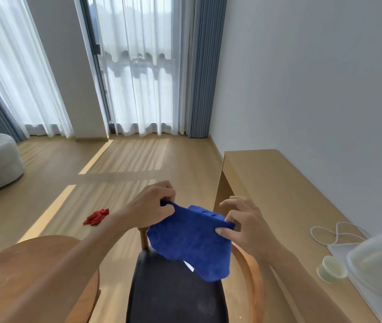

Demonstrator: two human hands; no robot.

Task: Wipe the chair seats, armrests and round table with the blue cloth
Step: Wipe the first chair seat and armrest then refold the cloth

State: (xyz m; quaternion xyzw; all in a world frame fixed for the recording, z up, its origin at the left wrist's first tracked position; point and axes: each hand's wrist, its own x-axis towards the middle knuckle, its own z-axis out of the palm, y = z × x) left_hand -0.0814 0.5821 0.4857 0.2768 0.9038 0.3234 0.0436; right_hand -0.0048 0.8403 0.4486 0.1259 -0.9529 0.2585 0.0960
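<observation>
Currently:
- blue cloth (192, 243) held up in the air over the dark chair seat (176, 292), not touching it
- left hand (151, 206): grip pinched closed on the cloth's top left corner
- right hand (243, 222): thumb and forefinger pinch the top right corner, other fingers spread
- round table (22, 264) at lower left, just beside the chair
- wooden armrest (253, 271) on the seat's right
- red rag (96, 217) on the floor

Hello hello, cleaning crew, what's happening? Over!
Left hand and right hand both pinching blue cloth. Cloth held above dark chair seat. Nothing in the way.
</observation>
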